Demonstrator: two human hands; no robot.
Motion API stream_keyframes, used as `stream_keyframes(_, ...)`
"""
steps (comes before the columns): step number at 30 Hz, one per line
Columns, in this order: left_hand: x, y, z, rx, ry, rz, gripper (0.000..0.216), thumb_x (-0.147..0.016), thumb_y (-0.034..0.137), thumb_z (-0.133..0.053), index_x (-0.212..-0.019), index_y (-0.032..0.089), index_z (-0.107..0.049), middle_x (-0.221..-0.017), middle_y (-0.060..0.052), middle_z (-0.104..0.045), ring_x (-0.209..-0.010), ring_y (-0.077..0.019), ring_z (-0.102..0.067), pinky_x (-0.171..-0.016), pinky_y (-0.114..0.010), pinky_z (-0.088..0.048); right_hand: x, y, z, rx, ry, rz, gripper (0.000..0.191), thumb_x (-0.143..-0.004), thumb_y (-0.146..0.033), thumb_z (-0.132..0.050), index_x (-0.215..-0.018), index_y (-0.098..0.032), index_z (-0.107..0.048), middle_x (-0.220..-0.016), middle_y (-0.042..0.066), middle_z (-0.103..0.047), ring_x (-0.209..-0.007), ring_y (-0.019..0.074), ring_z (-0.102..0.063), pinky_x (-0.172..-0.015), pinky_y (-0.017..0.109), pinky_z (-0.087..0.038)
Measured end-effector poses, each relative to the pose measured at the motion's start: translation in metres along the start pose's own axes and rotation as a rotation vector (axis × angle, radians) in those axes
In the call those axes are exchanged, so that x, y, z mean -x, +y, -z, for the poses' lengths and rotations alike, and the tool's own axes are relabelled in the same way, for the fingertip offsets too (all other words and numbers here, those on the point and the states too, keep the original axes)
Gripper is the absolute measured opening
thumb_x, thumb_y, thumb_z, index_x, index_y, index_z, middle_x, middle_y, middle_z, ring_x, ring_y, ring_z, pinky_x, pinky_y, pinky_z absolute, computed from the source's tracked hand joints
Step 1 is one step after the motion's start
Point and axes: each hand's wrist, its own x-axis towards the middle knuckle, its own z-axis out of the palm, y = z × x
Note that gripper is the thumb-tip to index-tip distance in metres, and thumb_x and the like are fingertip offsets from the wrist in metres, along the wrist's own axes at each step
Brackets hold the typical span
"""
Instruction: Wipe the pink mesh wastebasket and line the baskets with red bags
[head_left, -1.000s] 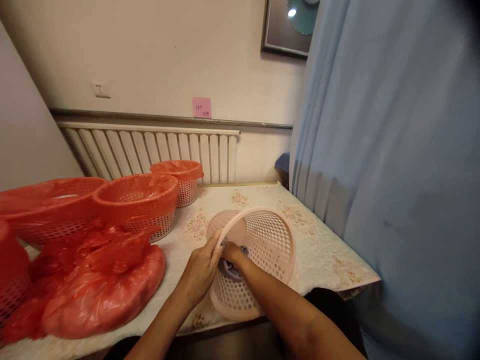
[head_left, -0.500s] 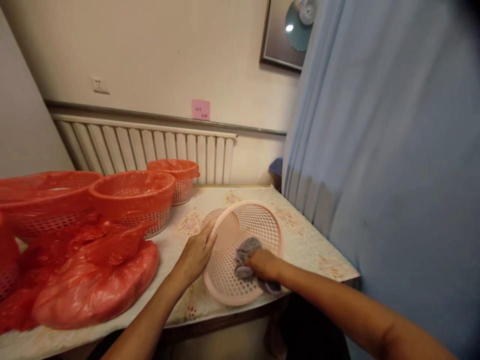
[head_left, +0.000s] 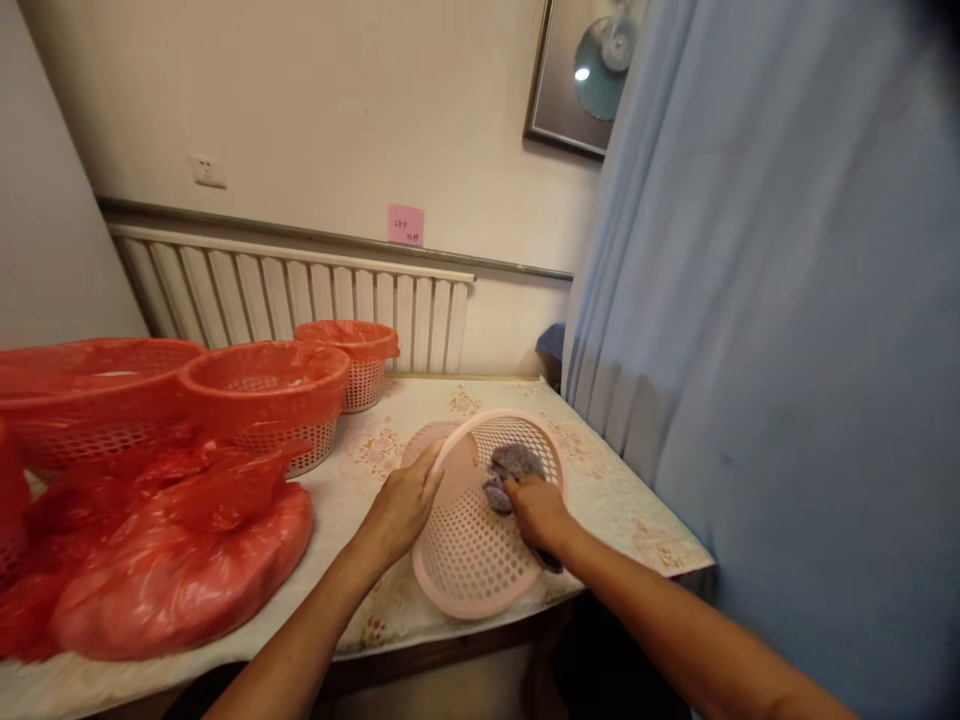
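Note:
A pale pink plastic basket (head_left: 472, 545) with a perforated wall lies tipped on its side, its mouth facing me. My left hand (head_left: 405, 500) grips the basket's rim on the left, fingers closed around the edge. Inside the basket's mouth, my right hand (head_left: 538, 515) is closed on a grey cloth (head_left: 516, 464), which is bunched up against the inner wall. Part of the cloth hangs below the hand. The fingertips of the right hand are partly hidden by the cloth.
Baskets lined with red plastic bags, one of them a pink basket (head_left: 264, 400), stand on the left. A filled red plastic bag (head_left: 187, 570) lies before them on the floral tablecloth (head_left: 405, 610). A blue curtain (head_left: 750, 300) hangs at the right; a radiator (head_left: 300, 285) is behind.
My right hand has moved the grey cloth up and slightly right along the basket's inside. My left hand keeps its hold on the rim. The view has shifted slightly.

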Motion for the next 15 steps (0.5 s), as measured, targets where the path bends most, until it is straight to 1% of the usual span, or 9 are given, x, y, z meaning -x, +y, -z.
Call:
stream_keyframes(3,-0.001,0.001,-0.001,-0.003,0.003,0.01,0.05,-0.096,0.035,-0.032,-0.142,0.02,-0.046,-0.125,-0.01,-0.067,-0.116,-0.0255,-0.063,-0.101,-0.04,-0.046,0.007,-0.026,-0.04,-0.212,-0.121,-0.011,0.029,-0.06,-0.005,-0.061,-0.084,-0.019,-0.07,-0.082,0.006,-0.071,-0.08,0.0222,-0.063,-0.07,0.029,-0.044)
stream_keyframes(5,0.0,0.001,-0.001,-0.022,-0.008,0.022,0.049,-0.096,0.036,-0.033,-0.141,0.02,-0.047,-0.122,-0.01,-0.069,-0.114,-0.0257,-0.064,-0.102,-0.04,-0.046,0.005,-0.05,-0.058,-0.394,-0.158,-0.016,0.026,-0.058,-0.008,-0.063,-0.079,-0.021,-0.069,-0.077,-0.001,-0.071,-0.074,0.0185,-0.064,-0.065,0.025,-0.045)
stream_keyframes(7,0.001,0.0,0.0,-0.028,-0.025,0.025,0.049,-0.096,0.035,-0.033,-0.141,0.021,-0.047,-0.117,-0.009,-0.072,-0.108,-0.0248,-0.067,-0.1,-0.039,-0.047,-0.004,-0.077,-0.066,-0.588,-0.153,-0.037,0.02,-0.064,-0.014,-0.06,-0.081,-0.02,-0.068,-0.072,-0.002,-0.07,-0.067,0.0162,-0.063,-0.059,0.023,-0.045)
stream_keyframes(9,0.003,-0.001,0.0,-0.022,-0.02,0.029,0.048,-0.096,0.034,-0.033,-0.141,0.022,-0.046,-0.116,-0.008,-0.072,-0.105,-0.0237,-0.068,-0.098,-0.038,-0.048,-0.02,-0.099,-0.063,-0.774,-0.106,-0.06,0.021,-0.073,-0.021,-0.053,-0.088,-0.017,-0.066,-0.071,0.0,-0.069,-0.062,0.0155,-0.063,-0.056,0.023,-0.047)
stream_keyframes(11,0.004,-0.004,0.0,-0.019,-0.009,0.038,0.048,-0.096,0.033,-0.034,-0.141,0.023,-0.045,-0.12,-0.007,-0.071,-0.107,-0.0236,-0.068,-0.096,-0.037,-0.049,-0.038,-0.111,-0.05,-0.926,-0.028,-0.071,0.028,-0.08,-0.027,-0.045,-0.097,-0.015,-0.064,-0.077,0.003,-0.07,-0.064,0.0157,-0.064,-0.058,0.025,-0.05)
stream_keyframes(13,0.005,-0.008,0.001,-0.007,0.008,0.05,0.048,-0.096,0.034,-0.033,-0.141,0.024,-0.045,-0.125,-0.006,-0.068,-0.11,-0.0241,-0.067,-0.095,-0.036,-0.05,-0.054,-0.107,-0.035,-1.03,0.076,-0.083,0.035,-0.085,-0.034,-0.04,-0.106,-0.015,-0.06,-0.084,0.005,-0.07,-0.07,0.0165,-0.065,-0.063,0.026,-0.052)
stream_keyframes(15,0.006,-0.013,0.001,0.015,0.022,0.052,0.049,-0.096,0.035,-0.034,-0.142,0.024,-0.045,-0.13,-0.005,-0.065,-0.113,-0.024,-0.065,-0.095,-0.035,-0.05,-0.062,-0.09,-0.024,-1.09,0.205,-0.107,0.038,-0.087,-0.037,-0.038,-0.112,-0.016,-0.057,-0.086,0.006,-0.069,-0.077,0.0178,-0.066,-0.067,0.028,-0.053)
